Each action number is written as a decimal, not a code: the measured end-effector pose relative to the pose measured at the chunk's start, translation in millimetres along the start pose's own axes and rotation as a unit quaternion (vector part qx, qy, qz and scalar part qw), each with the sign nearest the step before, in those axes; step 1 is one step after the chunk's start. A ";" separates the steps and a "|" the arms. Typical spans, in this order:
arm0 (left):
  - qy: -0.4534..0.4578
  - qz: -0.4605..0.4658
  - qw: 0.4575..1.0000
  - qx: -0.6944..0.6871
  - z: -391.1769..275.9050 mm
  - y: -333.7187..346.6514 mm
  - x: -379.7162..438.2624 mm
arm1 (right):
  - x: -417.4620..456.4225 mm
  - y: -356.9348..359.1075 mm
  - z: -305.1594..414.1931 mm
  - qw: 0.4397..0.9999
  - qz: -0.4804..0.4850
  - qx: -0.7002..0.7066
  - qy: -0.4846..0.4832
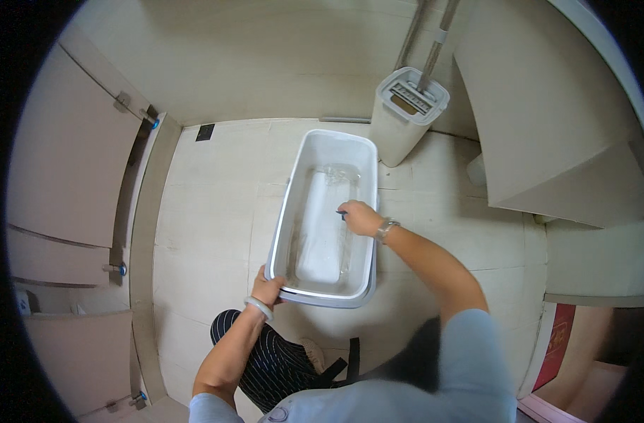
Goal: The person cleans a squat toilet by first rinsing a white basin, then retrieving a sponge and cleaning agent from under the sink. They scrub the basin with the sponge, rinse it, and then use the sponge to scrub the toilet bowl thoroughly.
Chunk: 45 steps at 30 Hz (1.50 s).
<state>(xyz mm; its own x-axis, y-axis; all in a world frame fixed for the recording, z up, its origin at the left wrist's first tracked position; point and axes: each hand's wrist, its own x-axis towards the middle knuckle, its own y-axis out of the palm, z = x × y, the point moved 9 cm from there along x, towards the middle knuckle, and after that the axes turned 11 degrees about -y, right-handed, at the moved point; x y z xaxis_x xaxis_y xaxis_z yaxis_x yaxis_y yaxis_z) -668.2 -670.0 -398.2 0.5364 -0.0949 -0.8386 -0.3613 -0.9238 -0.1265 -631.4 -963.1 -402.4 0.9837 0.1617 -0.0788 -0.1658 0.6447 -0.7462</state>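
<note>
A long white plastic tub (323, 222) with a grey outer rim stands on the tiled floor in front of me and holds some clear water. My left hand (268, 288) grips its near left corner, thumb over the rim. Over the right side of the tub, my right hand (360, 217) is closed around a small dark object (342, 213); most of it is hidden in the fist, so its kind cannot be told.
A flat-mop bucket (406, 116) with upright poles stands beyond the tub, at the right against the wall. Cabinet doors (68, 148) line the left side. A pale panelled unit (555, 132) juts in from the right, and a floor drain cover (205, 132) lies at the far left.
</note>
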 end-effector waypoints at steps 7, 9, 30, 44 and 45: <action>0.129 0.024 0.986 0.098 -35.7 -33.6 -11.0 | 37.2 76.4 -89.1 0.948 0.084 -0.234 0.198; 0.133 0.037 0.985 0.100 -35.8 -34.6 -13.1 | 28.5 68.7 -125.0 0.940 -0.017 -0.183 0.288; 0.144 0.026 0.989 0.031 -38.6 -40.2 9.2 | 70.0 83.1 -147.5 0.712 -0.413 0.474 0.314; 0.193 0.064 0.979 0.014 -46.3 -32.5 7.0 | 33.9 206.8 136.5 0.828 0.001 0.524 0.198; 0.204 0.063 0.977 0.021 -51.8 -29.5 0.2 | 42.4 201.1 119.7 0.785 -0.051 0.569 0.239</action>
<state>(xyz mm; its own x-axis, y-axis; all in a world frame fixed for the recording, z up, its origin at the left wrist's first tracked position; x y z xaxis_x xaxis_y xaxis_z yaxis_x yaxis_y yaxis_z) -617.9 -662.0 -367.2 0.7419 -0.3553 -0.5687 -0.4707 -0.8800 -0.0641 -631.4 -737.2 -476.7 0.8643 -0.0571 -0.4997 0.2280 0.9301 0.2881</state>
